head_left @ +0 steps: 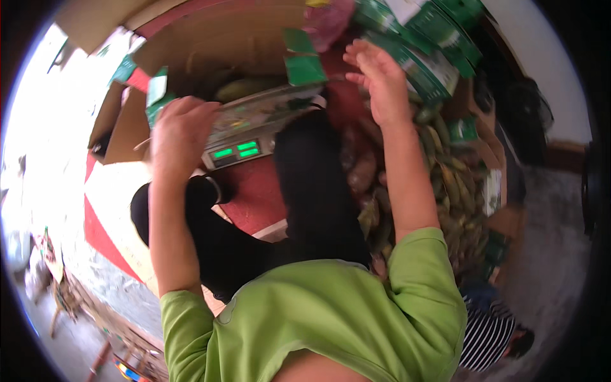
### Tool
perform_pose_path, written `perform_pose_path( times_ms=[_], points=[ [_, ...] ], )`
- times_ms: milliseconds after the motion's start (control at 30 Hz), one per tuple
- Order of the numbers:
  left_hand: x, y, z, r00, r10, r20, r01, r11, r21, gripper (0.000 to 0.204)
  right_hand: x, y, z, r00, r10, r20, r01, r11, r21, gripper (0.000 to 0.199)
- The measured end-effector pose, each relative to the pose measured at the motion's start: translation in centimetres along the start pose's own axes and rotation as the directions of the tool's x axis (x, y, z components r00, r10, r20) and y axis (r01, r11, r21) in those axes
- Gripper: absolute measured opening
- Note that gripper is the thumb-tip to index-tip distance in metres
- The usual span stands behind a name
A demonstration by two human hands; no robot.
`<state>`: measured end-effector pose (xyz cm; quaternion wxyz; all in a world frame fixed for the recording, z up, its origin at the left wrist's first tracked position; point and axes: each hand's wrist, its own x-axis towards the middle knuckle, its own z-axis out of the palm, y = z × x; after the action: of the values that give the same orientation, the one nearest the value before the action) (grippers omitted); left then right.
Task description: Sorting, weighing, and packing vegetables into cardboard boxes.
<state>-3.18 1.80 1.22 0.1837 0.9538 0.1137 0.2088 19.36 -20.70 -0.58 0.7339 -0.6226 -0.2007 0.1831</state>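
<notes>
Nearest, a green sleeve (318, 318) filled the lower frame. The left hand (181, 130) curled loosely on the weighing scale (254, 127), gripping nothing; the right hand (379, 79) hung open beside green packets (433, 44). Farther right, piled bananas (455, 184) could probably slide if bumped.

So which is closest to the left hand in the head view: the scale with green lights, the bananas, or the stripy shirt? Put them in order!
From the left hand:
1. The scale, right beside the hand, touching or nearly so.
2. The bananas, across on the right side.
3. The striped shirt, far down in the lower right corner.
</notes>
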Motion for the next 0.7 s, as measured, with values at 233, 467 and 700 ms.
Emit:
perform_pose_path(
  times_ms=[233,467,700],
  points=[
    [0.7,1.3,0.2,1.000,0.009,0.018,-0.009,1.000,0.013,0.013,-18.1,16.2,-18.7,0.831,0.357,-0.427,-0.538,0.711,-0.452,0.013],
    [0.4,-0.1,0.9,1.000,-0.027,-0.006,0.027,0.999,0.017,0.015,-39.8,26.9,-22.2,0.845,0.498,-0.192,-0.282,0.111,-0.953,0.009],
    [0.6,-1.6,1.0,0.999,0.005,-0.041,-0.003,0.999,0.049,0.018,-40.9,27.0,-23.7,0.876,0.390,-0.285,-0.310,0.002,-0.951,0.011]
  ],
)
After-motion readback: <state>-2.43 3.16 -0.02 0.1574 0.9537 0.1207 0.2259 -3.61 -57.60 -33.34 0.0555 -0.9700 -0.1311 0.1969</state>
